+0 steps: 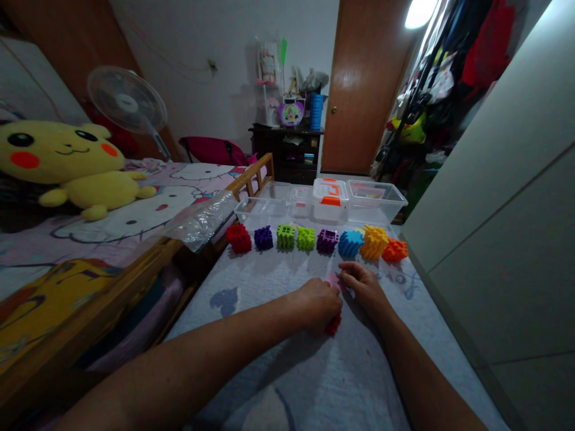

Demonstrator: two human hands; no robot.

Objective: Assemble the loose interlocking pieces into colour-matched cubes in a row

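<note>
My left hand [320, 304] is closed, its fingers curled around a red toothed building block [333, 324] that shows below them. A light pink piece [332, 279] sticks out past its knuckles, and how it meets the red block is hidden. Close by on the right, my right hand [365, 287] has its thumb and index finger apart at the pink piece's edge; contact is unclear. Beyond both hands stands a row of toothed blocks, among them a red one [238, 239], a purple one [327, 241], a blue one [351, 243] and a yellow one [374, 242].
Clear plastic bins [376, 200] and a lidded box with an orange latch [330, 200] line the far end of the cloth-covered surface [269, 371]. A wooden bed rail [135, 269] runs along the left. On the right rises a white cabinet [503, 239].
</note>
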